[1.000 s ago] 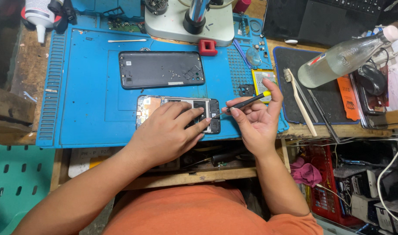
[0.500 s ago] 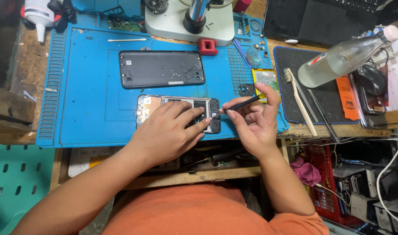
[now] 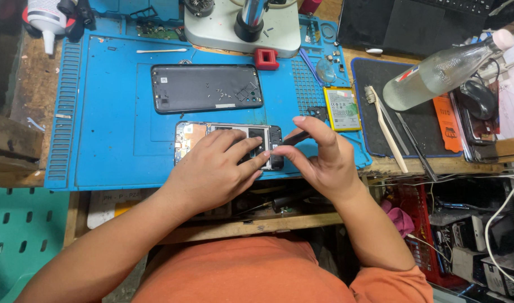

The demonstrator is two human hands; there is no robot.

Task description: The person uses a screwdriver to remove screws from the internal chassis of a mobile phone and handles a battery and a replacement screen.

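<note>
1. The left hand (image 3: 212, 171) lies flat, fingers spread, on the opened phone (image 3: 192, 134), pressing it down onto the blue work mat (image 3: 105, 129); it grips nothing, it only bears on the phone's inner frame.
2. The right hand (image 3: 318, 160) is closed around a dark slim tool (image 3: 295, 137), pinched between thumb and fingers, with the tip set at the phone's right end, just beside the left fingertips (image 3: 262, 156).
3. The opened phone sits near the front edge of the mat, at about the middle of the surface's front edge, lying lengthwise; its left end shows orange and bare parts, and the rest is hidden under the left hand.
4. Behind it on the mat, apart from it, lies a dark grey back cover (image 3: 206, 88), inner side up, also lengthwise.
5. At the mat's right edge lies a flat battery (image 3: 342, 109) with a yellow border, near the right hand but not touching it.
6. A small red block (image 3: 266, 58) stands toward the mat's rear, just in front of the pale microscope base (image 3: 243, 33).
7. A cotton swab (image 3: 161, 50) lies near the mat's rear edge, left of the base.
8. Right of the blue mat is a black mat (image 3: 425, 120) carrying a toothbrush (image 3: 386, 129) and tweezers (image 3: 417, 148); a clear bottle (image 3: 445, 70) lies tilted across its rear right corner.
9. A white squeeze bottle (image 3: 46, 19) stands at the surface's rear left corner.
</note>
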